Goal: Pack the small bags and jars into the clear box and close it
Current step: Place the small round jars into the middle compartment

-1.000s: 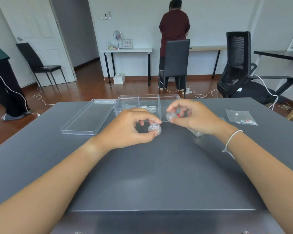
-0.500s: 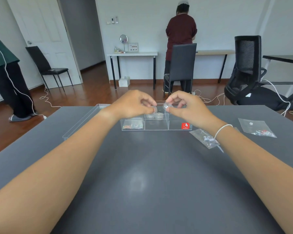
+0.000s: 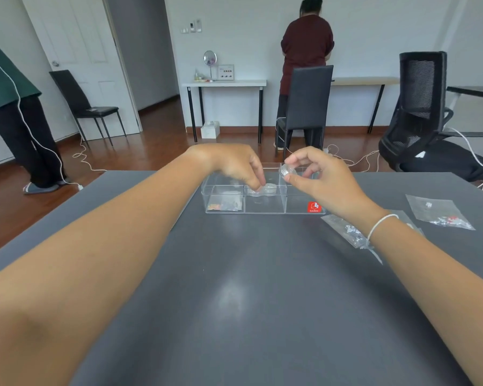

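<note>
The clear box point(image 3: 296, 208) stands open on the grey table point(image 3: 234, 288), split into three compartments. My left hand point(image 3: 234, 165) reaches down into the middle compartment, fingertips closed on a small clear jar point(image 3: 255, 191) beside another jar point(image 3: 269, 189). My right hand point(image 3: 318, 176) pinches a second small clear jar point(image 3: 285, 169) just above the divider by the right compartment. A small bag point(image 3: 225, 206) lies in the left compartment. Two more small bags lie on the table at the right, the near bag point(image 3: 345, 231) by my right wrist and the far bag point(image 3: 441, 213) further out. My left arm hides the lid.
A black office chair point(image 3: 418, 121) stands beyond the table's right corner and a black dining chair point(image 3: 307, 104) behind the box. One person point(image 3: 307, 48) stands at the back wall, another point(image 3: 9, 107) at the far left. Cables trail on the wooden floor.
Both hands have carried their jars from the near table to the box. My left hand has since dropped into the middle compartment; my right hand hovers over the box.
</note>
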{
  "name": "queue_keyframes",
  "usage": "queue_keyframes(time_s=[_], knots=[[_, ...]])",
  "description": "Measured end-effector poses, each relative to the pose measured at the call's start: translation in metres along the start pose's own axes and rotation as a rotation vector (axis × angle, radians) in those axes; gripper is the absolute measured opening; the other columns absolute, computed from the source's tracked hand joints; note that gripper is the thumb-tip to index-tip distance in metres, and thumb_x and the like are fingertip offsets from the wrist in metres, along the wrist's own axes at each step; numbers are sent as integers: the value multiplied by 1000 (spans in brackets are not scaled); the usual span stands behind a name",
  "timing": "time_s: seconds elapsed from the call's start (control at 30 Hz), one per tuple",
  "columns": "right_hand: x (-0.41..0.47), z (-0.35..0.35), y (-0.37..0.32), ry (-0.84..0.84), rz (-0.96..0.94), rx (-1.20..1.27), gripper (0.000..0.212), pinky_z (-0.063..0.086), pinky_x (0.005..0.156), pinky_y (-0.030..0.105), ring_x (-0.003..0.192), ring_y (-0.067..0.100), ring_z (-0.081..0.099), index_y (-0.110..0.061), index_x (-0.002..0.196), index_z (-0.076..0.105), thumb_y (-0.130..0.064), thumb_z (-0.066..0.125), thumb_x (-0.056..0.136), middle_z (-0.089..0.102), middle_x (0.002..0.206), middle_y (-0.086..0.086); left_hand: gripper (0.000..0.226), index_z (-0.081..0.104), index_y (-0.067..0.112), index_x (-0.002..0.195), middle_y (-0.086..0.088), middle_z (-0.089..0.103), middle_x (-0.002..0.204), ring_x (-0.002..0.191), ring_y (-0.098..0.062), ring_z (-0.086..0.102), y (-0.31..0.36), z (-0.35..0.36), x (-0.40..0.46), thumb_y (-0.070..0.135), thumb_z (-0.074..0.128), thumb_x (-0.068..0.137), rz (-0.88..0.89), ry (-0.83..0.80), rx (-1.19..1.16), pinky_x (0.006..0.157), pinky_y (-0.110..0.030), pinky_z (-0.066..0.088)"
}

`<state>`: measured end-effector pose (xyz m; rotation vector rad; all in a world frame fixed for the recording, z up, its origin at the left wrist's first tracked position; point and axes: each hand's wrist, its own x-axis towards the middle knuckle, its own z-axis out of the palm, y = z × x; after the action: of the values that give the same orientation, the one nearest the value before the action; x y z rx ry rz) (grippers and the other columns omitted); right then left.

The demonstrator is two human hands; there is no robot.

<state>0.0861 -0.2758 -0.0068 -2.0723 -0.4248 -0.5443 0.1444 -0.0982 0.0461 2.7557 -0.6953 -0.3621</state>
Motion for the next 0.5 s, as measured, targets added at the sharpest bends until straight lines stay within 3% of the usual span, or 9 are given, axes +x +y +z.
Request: queue_keyframes(time_s=[0.13,0.27,0.37,0.5], knots=[[-1,0,1,6,11,-7,17,35,60,1,78,25,54,-31,89,59,-22,68,77,60,88,-18,16,69,34,88,16,63,88,102,-14,58,7,-3,4,30,69,72,-37,-51,103,90,-28,44],[-2,-2,3,6,14,-13,16,35,60,2,77,28,53,-30,89,59,-22,68,78,59,86,-20,15,68,35,86,3,66,108,109,-19,57,9,-4,6,33,70,71,-55,-80,150,100,-36,43],[-4,-2,3,-10,10,-41,16,35,61,3,80,30,54,-30,90,60,-22,68,78,59,86,-20,13,68,35,85,9,66,97,107,-18,58,7,-4,5,33,70,72,-44,-72,129,98,-33,44],[-4,-1,3,-35,8,-48,15,38,69,10,84,29,54,-29,90,61,-22,67,78,59,87,-20,15,70,30,89,21,63,83,94,-7,57,0,-2,-3,29,69,75,9,31,2,82,-20,40]])
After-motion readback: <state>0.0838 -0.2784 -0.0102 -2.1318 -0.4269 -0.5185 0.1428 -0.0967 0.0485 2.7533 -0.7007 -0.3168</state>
